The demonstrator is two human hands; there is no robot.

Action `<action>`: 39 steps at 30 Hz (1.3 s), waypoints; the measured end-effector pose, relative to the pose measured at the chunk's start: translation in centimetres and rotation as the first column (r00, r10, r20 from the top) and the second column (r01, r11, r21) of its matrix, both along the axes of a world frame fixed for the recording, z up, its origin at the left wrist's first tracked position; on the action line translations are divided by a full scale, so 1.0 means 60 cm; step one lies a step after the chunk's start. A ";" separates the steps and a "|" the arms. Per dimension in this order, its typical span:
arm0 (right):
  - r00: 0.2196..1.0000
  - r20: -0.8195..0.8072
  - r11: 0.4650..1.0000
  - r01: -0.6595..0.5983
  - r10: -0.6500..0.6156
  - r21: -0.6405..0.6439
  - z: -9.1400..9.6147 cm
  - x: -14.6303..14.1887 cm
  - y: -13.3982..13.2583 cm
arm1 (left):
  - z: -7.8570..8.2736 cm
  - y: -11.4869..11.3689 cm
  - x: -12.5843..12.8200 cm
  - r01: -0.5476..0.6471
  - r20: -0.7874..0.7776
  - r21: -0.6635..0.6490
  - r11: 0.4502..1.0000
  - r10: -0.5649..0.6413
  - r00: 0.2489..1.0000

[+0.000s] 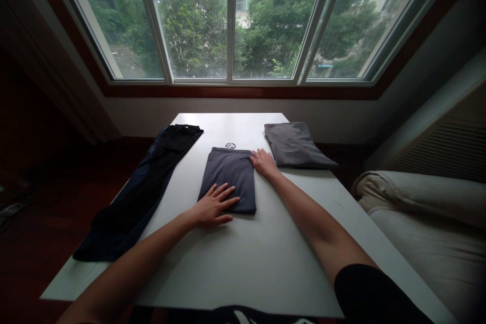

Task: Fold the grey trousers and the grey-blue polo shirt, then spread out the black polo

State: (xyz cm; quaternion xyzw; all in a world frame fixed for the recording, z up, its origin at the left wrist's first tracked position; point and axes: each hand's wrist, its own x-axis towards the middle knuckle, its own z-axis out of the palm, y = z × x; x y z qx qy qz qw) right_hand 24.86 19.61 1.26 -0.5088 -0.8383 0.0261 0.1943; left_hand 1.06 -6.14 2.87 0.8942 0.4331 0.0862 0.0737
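Note:
A dark grey-blue garment, folded into a rectangle, lies flat in the middle of the white table. My left hand rests on its near left part with the fingers spread. At its far right edge, my right hand touches the cloth with its fingertips, the fingers stretched out. A small dark loop, perhaps a drawstring, sticks out past the garment's far edge. What kind of garment it is, I cannot tell.
Dark trousers lie lengthwise along the left side of the white table. A folded grey garment sits at the far right, its corner over the edge. Beige cushioned furniture stands to the right. Beyond the table is a window.

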 end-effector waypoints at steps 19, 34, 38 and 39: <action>0.670 -0.732 0.344 -0.663 -0.122 -0.664 0.056 0.109 -0.320 | -0.034 0.008 0.015 -0.263 0.025 0.111 0.958 0.262 0.965; 0.725 -0.680 0.316 -0.623 -0.110 -0.715 0.053 0.093 -0.352 | -0.031 0.008 0.018 -0.276 0.020 0.089 0.957 0.275 0.961; 0.788 -0.614 0.396 -0.552 -0.038 -0.734 0.057 0.106 -0.345 | -0.026 0.009 0.009 -0.241 0.006 0.057 0.969 0.241 0.971; 0.799 -0.601 0.454 -0.533 -0.006 -0.714 0.057 0.107 -0.345 | -0.023 0.009 0.003 -0.214 0.004 0.053 0.975 0.214 0.977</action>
